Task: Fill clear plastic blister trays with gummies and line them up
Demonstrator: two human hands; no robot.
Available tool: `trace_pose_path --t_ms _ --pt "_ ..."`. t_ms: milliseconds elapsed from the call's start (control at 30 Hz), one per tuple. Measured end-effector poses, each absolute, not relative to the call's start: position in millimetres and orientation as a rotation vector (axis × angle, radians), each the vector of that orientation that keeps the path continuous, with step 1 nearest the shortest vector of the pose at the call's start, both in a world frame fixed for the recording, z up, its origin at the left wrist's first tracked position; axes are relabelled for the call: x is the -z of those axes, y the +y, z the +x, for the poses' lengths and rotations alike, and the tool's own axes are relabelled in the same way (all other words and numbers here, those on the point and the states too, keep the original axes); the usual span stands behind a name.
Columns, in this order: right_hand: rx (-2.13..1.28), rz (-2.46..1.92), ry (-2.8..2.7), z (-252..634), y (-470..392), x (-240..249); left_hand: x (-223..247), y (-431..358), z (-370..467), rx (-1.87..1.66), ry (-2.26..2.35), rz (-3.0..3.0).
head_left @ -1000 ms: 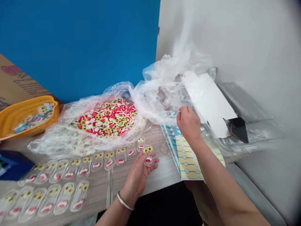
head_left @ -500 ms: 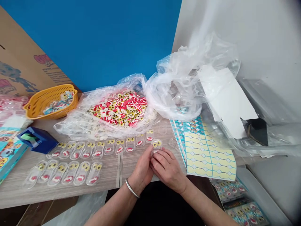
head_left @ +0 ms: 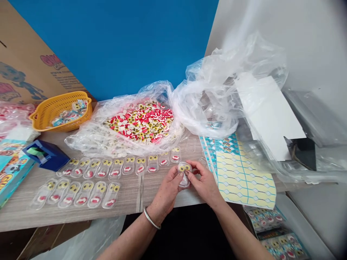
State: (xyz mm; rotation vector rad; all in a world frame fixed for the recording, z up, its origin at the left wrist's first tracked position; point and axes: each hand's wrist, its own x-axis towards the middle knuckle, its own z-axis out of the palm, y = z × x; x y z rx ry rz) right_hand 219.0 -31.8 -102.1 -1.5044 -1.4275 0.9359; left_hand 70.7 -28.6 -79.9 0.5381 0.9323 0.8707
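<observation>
Between my two hands is a small clear plastic blister case (head_left: 184,169) with two yellow-and-black eye candies showing at its top. My left hand (head_left: 169,187) grips its left side, thumb on the front. On the right edge, my right hand (head_left: 203,182) pinches it with thumb and fingers; the lower part of the case is partly covered. Filled cases with eyes and red-and-white mouth candies lie to the left, in a back row (head_left: 116,168) and a front row (head_left: 87,193). Behind them, an open clear bag (head_left: 89,142) holds a heap of loose eye and mouth candies (head_left: 143,121).
A yellow basket (head_left: 40,117) with small packed pieces and a blue tape dispenser (head_left: 47,155) stand at left. Yellow sticker sheets (head_left: 245,180) lie right of my hands, near crumpled plastic bags (head_left: 206,104) and white card (head_left: 271,115). Packed trays (head_left: 284,245) are below the table.
My hands have opened up around the case, so more of it shows. My right thumb now presses its front. The view has shifted slightly.
</observation>
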Motion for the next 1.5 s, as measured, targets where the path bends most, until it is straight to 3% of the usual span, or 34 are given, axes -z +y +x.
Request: trace_pose_path --t_ms 200,433,633,800,1033,1200,1333,1500 --pt "-1.275 -1.406 -1.199 180.7 -41.5 104.3 87.9 -48.3 25.3 -0.828 1.160 0.885" --pt "-1.490 -1.337 -1.394 75.3 -39.7 121.8 101.9 -111.2 -74.5 -0.835 1.945 2.042" --pt "-0.990 -1.423 -2.016 30.3 -29.2 118.9 122.7 -118.0 -102.7 -0.511 1.971 2.458" --pt "-0.647 -1.422 -2.191 68.4 -37.1 97.8 128.4 -102.1 -110.2 -0.479 2.095 2.551" --pt "-0.159 -1.923 -2.001 211.1 -42.5 99.0 117.4 -92.1 -101.8 -0.578 2.072 2.542" --pt "0.070 -2.170 -2.067 260.2 -36.9 114.2 109.2 -77.4 -51.8 -0.860 1.678 2.275" --pt "-0.062 -2.010 -1.970 236.0 -32.1 105.4 104.2 -55.9 12.5 -0.816 1.321 1.513" --pt "-0.448 -1.587 -1.826 175.7 -24.5 79.9 97.5 -19.0 59.4 -1.031 1.013 0.825"
